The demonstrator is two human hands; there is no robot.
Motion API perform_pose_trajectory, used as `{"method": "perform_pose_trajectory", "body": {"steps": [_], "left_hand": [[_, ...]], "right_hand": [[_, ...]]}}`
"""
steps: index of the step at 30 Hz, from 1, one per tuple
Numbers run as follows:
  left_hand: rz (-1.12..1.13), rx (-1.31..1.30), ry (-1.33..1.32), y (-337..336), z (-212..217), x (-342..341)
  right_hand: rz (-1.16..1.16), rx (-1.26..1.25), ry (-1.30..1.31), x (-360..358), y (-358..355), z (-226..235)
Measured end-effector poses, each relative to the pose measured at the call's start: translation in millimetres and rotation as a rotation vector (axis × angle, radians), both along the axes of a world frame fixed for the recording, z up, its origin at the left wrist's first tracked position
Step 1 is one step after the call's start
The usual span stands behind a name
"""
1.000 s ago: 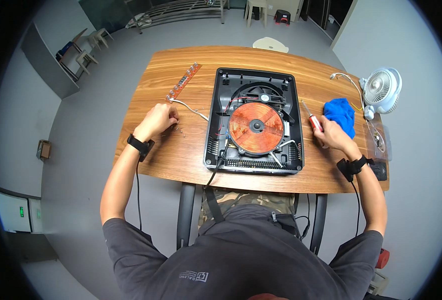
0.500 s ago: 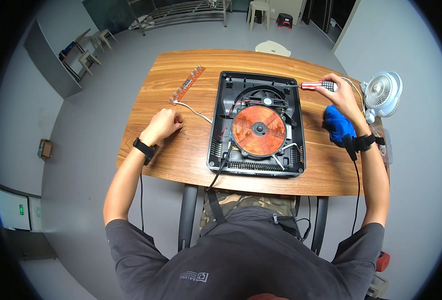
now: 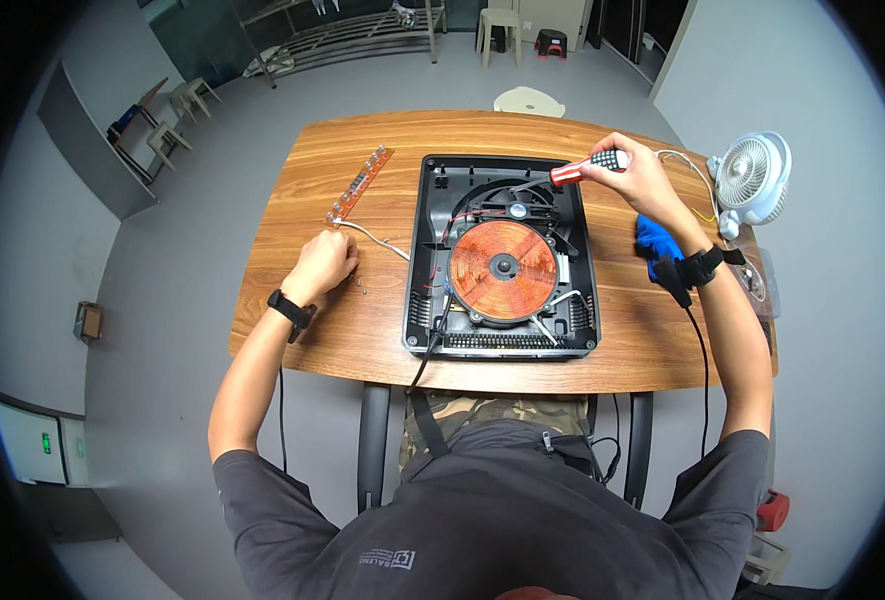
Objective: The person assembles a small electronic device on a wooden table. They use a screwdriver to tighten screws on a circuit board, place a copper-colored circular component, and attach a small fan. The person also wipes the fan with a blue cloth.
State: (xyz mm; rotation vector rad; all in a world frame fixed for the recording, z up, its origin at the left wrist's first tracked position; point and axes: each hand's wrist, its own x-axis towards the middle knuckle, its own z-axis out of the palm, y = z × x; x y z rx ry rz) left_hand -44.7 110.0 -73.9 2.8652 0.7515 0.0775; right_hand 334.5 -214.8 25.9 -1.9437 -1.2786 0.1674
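Observation:
An opened induction cooker (image 3: 588, 300) rests on the wooden table, its black housing exposing a round copper coil (image 3: 504, 272) and a cooling fan (image 3: 519, 210). My right hand (image 3: 638, 180) grips a screwdriver (image 3: 573, 173) with a red, white and black handle. Its shaft slants down leftward over the far part of the housing, near the fan. Left of the cooker, my left hand (image 3: 325, 265) is closed on the tabletop; its fingertips are hidden, so what they may pinch cannot be seen. Beside it lie a few small screws (image 3: 363, 287). A button circuit board (image 3: 361, 185) on a white cable lies beyond that hand.
A blue cloth (image 3: 655, 240) lies under my right forearm. At the table's right edge stand a small white fan (image 3: 751, 175) and a clear plastic box (image 3: 760, 280). A black cord (image 3: 433, 345) runs off the near edge. A stool (image 3: 530, 101) stands behind the table.
My right hand has moved left with the screwdriver, whose shaft now tilts down over the fan area. My left hand stays closed near the screws. The whole view has shifted slightly.

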Motion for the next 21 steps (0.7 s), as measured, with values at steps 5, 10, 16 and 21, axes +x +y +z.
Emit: {"method": "perform_pose_trajectory", "body": {"steps": [5,10,16,21], "left_hand": [[0.029,-0.055,-0.12,1.2,16.2,5.4],[-0.071,-0.154,-0.186,-0.7,19.8,6.2],[-0.115,-0.326,-0.31,-14.2,28.5,13.0],[-0.134,-0.286,-0.239,-21.3,37.5,16.9]], "right_hand": [[-0.007,-0.023,0.018,-5.8,-1.3,4.3],[0.003,0.003,0.002,-1.8,-3.8,-4.1],[0.024,-0.003,0.015,-0.3,-7.8,-5.2],[0.051,0.003,-0.014,0.9,-8.0,-5.3]]}}
